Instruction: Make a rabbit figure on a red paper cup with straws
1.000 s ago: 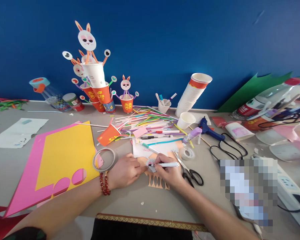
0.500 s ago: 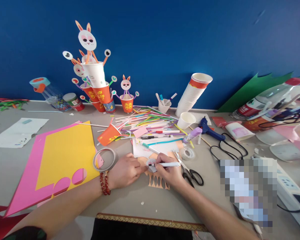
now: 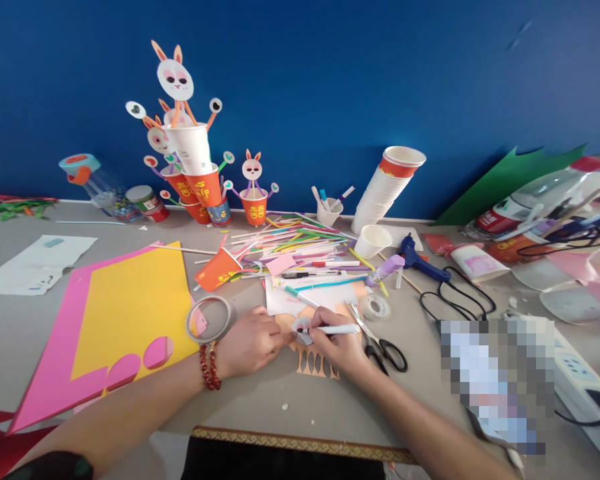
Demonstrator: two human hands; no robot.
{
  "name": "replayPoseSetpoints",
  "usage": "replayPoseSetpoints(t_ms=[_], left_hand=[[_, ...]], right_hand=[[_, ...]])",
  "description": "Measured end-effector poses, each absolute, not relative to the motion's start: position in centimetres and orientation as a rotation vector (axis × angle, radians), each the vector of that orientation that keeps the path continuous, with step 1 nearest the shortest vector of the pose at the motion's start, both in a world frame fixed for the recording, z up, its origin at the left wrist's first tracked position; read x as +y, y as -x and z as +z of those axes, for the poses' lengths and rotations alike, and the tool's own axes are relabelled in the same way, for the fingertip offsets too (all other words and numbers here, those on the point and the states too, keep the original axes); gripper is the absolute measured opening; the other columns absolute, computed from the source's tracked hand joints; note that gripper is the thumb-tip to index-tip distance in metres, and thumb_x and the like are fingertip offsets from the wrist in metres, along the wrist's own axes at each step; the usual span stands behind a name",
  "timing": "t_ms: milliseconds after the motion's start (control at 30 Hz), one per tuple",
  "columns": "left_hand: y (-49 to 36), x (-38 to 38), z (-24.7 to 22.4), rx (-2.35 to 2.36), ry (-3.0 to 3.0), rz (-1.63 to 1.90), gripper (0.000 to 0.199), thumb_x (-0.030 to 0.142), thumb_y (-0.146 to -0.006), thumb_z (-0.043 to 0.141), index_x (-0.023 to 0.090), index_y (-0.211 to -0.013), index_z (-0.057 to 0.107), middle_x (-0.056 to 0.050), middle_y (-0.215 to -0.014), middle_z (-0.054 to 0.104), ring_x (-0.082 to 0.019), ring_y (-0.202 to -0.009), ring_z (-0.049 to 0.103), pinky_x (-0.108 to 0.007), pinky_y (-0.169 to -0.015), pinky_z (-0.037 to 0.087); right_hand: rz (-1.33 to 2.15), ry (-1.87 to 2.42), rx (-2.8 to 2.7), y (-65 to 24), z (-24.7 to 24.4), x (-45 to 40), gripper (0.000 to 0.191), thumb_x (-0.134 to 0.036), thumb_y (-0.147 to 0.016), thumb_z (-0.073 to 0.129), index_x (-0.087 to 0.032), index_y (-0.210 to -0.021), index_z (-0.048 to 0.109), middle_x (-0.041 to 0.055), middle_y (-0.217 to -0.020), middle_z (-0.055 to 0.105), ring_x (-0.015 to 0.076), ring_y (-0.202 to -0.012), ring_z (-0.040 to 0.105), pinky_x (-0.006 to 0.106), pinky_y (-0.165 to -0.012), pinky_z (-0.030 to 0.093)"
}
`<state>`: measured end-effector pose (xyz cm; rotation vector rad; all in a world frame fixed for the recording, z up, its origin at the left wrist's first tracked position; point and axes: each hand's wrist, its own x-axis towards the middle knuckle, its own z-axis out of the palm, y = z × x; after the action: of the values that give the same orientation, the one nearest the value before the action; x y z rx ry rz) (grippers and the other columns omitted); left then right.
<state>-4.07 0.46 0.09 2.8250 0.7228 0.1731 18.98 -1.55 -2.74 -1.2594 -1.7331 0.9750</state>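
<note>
A small white paper disc [image 3: 303, 331] with dark and pink marks lies on orange cut paper [image 3: 319, 365] at the front middle of the table. My left hand [image 3: 254, 341] rests beside it, its fingertips pressing on the disc's left edge. In my right hand [image 3: 336, 341] is a white marker [image 3: 343, 329], pinched with its tip at the disc. Black-handled scissors [image 3: 384, 347] lie just right of my right hand. A grey tape roll [image 3: 209, 299] sits by my left wrist.
Colored sticks [image 3: 300, 243] spread behind the hands. Pink and yellow sheets [image 3: 135, 300] lie left. Rabbit-faced cups [image 3: 200, 187] and a cup stack [image 3: 387, 187] stand at the back. Right are a blue glue gun [image 3: 423, 260] with its cable and a power strip [image 3: 575, 373].
</note>
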Motion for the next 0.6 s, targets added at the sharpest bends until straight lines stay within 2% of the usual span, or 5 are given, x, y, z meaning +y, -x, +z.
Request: replayPoseSetpoints(t_ms=[600], left_hand=[[4.07, 0.47, 0.17, 0.711, -2.827, 0.188, 0.028, 0.023, -0.098, 0.046, 0.020, -0.123, 0.060, -0.003, -0.080, 0.069, -0.020, -0.078, 0.061, -0.036, -0.075, 0.035]], right_hand=[[0.966, 1.272, -1.700, -18.98, -2.96, -1.52, 0.015, -0.015, -0.078, 0.051, -0.022, -0.066, 0.046, -0.0055, -0.057, 0.044, 0.0121, -0.053, 0.039, 0.024, -0.050, 0.030]])
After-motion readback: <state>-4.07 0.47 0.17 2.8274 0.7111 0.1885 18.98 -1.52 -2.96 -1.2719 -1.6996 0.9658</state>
